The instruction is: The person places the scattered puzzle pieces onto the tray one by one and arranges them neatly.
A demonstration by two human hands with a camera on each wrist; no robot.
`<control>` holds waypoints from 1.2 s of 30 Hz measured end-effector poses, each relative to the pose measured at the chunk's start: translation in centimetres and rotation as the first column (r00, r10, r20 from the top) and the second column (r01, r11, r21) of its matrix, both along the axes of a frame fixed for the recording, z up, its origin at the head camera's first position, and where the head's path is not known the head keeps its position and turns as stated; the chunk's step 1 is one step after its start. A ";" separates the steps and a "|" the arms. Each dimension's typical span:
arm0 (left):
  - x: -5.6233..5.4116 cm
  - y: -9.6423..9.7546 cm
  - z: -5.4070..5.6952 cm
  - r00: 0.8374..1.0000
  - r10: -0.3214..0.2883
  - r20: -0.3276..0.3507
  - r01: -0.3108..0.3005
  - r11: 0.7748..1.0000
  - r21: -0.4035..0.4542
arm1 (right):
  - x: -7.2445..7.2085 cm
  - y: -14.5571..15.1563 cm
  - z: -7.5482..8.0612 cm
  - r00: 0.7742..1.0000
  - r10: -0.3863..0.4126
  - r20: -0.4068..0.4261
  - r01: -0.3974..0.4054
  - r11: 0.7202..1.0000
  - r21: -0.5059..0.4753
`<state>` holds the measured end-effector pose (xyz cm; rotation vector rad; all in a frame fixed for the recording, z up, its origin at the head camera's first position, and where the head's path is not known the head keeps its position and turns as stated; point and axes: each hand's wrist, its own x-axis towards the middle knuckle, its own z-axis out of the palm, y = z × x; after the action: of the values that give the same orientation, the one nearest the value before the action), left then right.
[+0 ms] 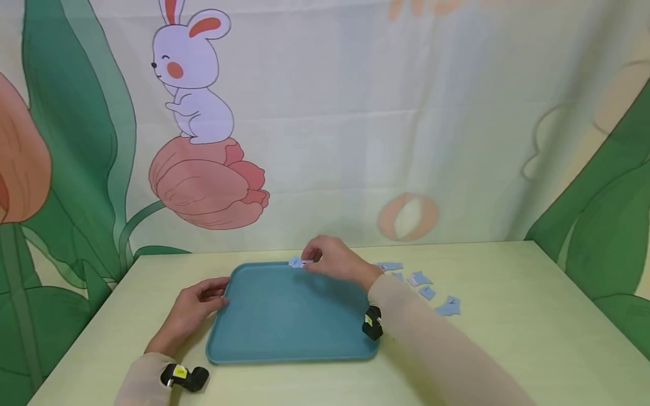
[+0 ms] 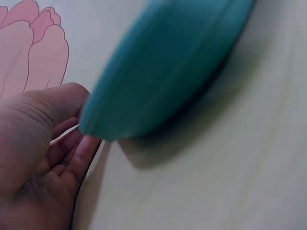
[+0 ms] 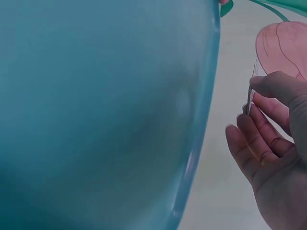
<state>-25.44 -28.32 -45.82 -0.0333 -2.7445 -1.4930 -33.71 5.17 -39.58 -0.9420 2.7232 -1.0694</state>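
My right hand (image 1: 335, 260) pinches a light blue puzzle piece (image 1: 294, 261) above the far rim of a teal tray (image 1: 289, 330). Edge-on in the right wrist view, that piece (image 3: 251, 93) sits between thumb and fingertips, with the other fingers loosely bent. At the tray's left side, my left hand (image 1: 192, 307) holds the rim. The left wrist view shows its thumb against the tray's edge (image 2: 144, 81) and the fingers curled below.
Several light blue puzzle pieces (image 1: 427, 292) lie scattered on the pale table (image 1: 528, 332) right of the tray, some partly behind my right forearm. A printed curtain (image 1: 325, 129) with a rabbit and flowers hangs along the table's far edge.
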 end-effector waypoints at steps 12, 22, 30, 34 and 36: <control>0.0 -0.2 -0.2 1.000 -0.016 -0.004 0.016 1.000 0.003 | 0.3 -3.6 -0.5 0.999 0.046 0.021 -0.046 0.999 0.007; 0.1 0.0 0.0 1.000 -0.008 -0.007 0.008 1.000 0.003 | 0.2 -6.0 -0.6 0.996 0.082 0.026 -0.083 0.996 0.022; 0.1 0.0 0.0 1.000 -0.012 -0.014 0.012 1.000 0.000 | -0.1 -7.5 -0.9 0.997 0.079 0.008 -0.080 0.995 0.055; 0.1 0.0 -0.1 1.000 -0.014 -0.013 0.014 1.000 0.000 | -0.4 -8.2 -1.2 0.997 0.080 0.005 -0.080 0.995 0.055; 0.0 -0.1 -0.2 1.000 -0.012 -0.009 0.012 1.000 0.000 | -0.4 -8.5 -1.5 0.997 0.083 0.008 -0.083 0.995 0.053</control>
<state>-25.41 -28.38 -46.06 -0.0561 -2.7424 -1.4922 -34.13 -3.35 -41.04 -1.0329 2.6679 -0.9785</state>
